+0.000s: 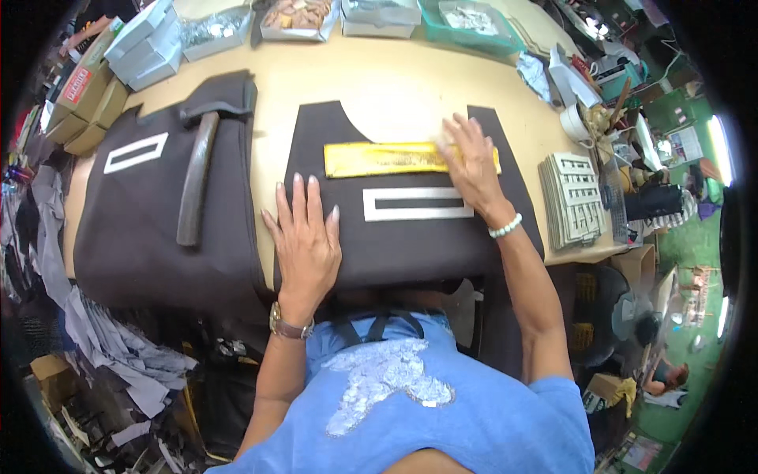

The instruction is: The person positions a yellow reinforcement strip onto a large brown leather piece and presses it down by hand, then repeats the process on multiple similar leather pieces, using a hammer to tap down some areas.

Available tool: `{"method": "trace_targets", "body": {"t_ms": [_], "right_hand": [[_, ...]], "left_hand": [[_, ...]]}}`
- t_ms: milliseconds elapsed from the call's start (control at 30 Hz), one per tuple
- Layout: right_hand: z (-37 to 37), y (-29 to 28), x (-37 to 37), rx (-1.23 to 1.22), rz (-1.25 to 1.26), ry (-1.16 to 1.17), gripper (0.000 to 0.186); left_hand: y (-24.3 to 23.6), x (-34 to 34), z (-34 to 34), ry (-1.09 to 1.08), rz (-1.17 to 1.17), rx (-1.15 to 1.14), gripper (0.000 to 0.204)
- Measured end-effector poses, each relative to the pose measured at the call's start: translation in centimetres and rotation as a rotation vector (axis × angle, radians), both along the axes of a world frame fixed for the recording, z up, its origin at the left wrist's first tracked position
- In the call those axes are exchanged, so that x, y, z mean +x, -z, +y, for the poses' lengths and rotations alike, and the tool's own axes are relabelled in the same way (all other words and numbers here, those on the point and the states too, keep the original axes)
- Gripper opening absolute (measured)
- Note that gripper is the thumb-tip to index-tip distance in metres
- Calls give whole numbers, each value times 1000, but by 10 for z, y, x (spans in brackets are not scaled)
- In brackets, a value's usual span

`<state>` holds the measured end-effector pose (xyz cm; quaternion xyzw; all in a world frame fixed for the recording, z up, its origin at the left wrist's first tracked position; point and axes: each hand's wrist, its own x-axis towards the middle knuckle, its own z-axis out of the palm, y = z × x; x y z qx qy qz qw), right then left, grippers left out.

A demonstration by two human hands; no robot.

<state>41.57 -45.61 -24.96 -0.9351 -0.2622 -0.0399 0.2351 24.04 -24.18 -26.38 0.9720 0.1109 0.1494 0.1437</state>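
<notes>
While spread over the right end of a yellow strip (pixel 383 159) with the right hand (pixel 471 163), apparently clamped on nothing, with fingers apart; given the blur there, hard to tell whether pressing or merely hovering. Resting palm down at the left edge of a dark panel (pixel 430 251) with the left hand (pixel 305 237), likewise fanned out and clasping nothing. In the strip's case, probably liable to slide askew from here if brushed sideways by the right fingers, or if carried along by a tug on the panel. Lying crosswise just below the panel's curved cutout: partly beneath the right hand, extending leftward from it, and up and to the right of the left hand. Just below, apart from the strip, a pale rectangular frame (pixel 410 214). Farther left on the bench (pixel 308 71), a folded dark stack (pixel 142 209) under a hammer (pixel 197 178); at the far side, a turquoise tray (pixel 466 44).
</notes>
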Motion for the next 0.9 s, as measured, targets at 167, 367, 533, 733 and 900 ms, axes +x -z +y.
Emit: {"method": "trace_targets", "body": {"t_ms": [167,367,533,733,900], "right_hand": [[3,1,25,-216,50,-240,55],[20,-11,92,-271,-267,129,59],[-43,-6,23,-231,-213,447,64],[-101,8,-66,178,-141,391,21],[-49,-74,-75,845,93,132,17]], "left_hand": [[-6,1,-5,15,63,-43,51],[-6,3,-8,-60,-19,-100,53],[-4,-2,1,-140,-7,-99,51],[2,-7,1,46,-154,-247,39],[-74,-62,23,-32,-545,-665,34]]}}
